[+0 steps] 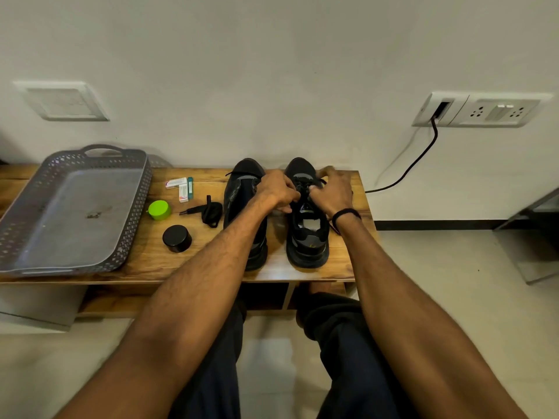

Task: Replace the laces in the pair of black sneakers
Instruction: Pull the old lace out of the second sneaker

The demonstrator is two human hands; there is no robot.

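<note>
Two black sneakers stand side by side on a wooden bench [344, 261], toes toward the wall. My left forearm crosses over the left sneaker [242, 189]. Both hands work at the lace area of the right sneaker [307, 237]. My left hand [278, 190] has its fingers curled, pinching the black lace [305, 187] on the shoe's left side. My right hand [331, 190] pinches the lace on the right side; the fingertips are partly hidden. A loose bundled black lace [210, 211] lies on the bench left of the sneakers.
A grey perforated tray [18, 237] sits on the bench's left end. Between it and the shoes lie a green round lid [159, 209], a black round tin [177, 238] and small white boxes [181, 187]. A black cable [420, 158] runs from a wall socket to the floor.
</note>
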